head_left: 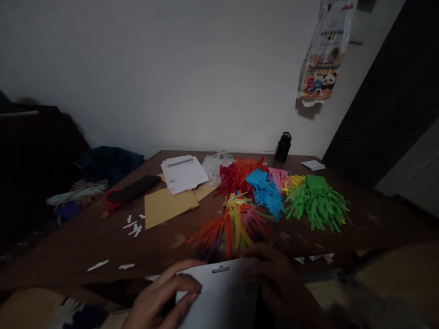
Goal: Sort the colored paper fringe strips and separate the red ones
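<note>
A white card (216,306) with a slot punched near its top edge is held low in front of me, at the table's front edge. My left hand (171,292) grips its left side, thumb and fingers pinching the upper corner. On the opposite side, my right hand (274,278) has its fingers around the upper right corner, dim and partly blurred. Just beyond the card lies a bundle of multicoloured paper strips (228,228), with orange, yellow and pink ends fanned towards me.
Red (229,178), blue (267,192) and green fringed paper (313,205) lie behind. Further left are white cards (183,173), yellow envelopes (168,208), a dark flat object (137,189) and white scraps (135,228). A black bottle (283,146) stands by the wall.
</note>
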